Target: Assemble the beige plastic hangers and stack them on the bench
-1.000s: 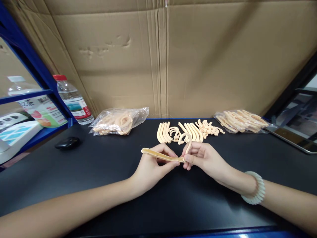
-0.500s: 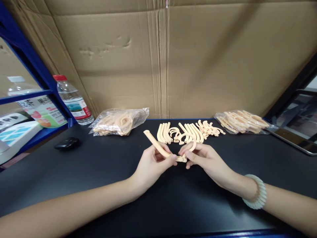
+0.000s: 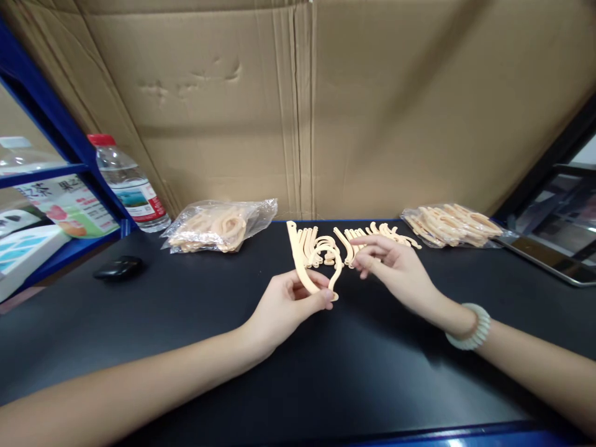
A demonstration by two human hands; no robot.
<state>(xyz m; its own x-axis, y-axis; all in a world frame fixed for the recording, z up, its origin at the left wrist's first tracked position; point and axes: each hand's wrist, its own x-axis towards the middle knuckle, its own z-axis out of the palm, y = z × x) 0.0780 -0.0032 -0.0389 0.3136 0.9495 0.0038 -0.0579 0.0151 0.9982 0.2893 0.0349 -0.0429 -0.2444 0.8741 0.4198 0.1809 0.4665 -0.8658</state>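
Note:
Between the thumb and fingers of my left hand (image 3: 293,304) is a beige curved arm piece (image 3: 300,257), its long end pointing up and away. A beige hook piece (image 3: 336,267) meets it at the fingertips, its curve standing upward. My right hand (image 3: 388,261) is off these pieces, fingers apart, over the right part of the loose beige parts. Behind the hands lie a left group of curved strips (image 3: 308,239), a right group of curved strips (image 3: 342,242) and small hooked pieces (image 3: 384,230). My right hand hides some of them.
Clear bags of beige parts lie at the back left (image 3: 218,228) and back right (image 3: 454,225) of the black table (image 3: 288,385). A black mouse (image 3: 118,268), a water bottle (image 3: 130,186) and a blue shelf are left; a tablet (image 3: 549,257) is right. Cardboard (image 3: 209,112) stands behind.
My right hand has let go of the hook piece and moved up and right toward the loose parts. The joined pieces in my left hand have turned more upright.

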